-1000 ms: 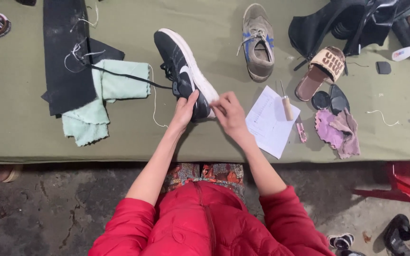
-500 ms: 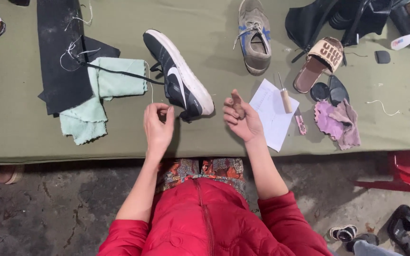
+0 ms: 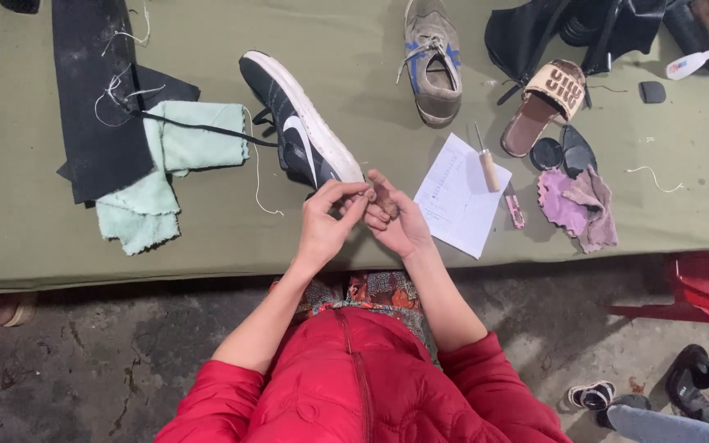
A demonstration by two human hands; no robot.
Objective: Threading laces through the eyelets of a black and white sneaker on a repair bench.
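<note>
Our left hand (image 3: 324, 223) and right hand (image 3: 394, 218) met with fingertips pinched together, gripping nothing we could discern, just below one black white-soled sneaker (image 3: 299, 123) on the tabletop (image 3: 207, 238); one white paper sheet (image 3: 461, 194) lay right.

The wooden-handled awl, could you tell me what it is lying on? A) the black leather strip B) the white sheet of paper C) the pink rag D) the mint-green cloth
B: the wooden-handled awl rests across the top corner of the white sheet of paper, to the right of both hands and well apart from the mint-green cloth and the pink rag.
</note>
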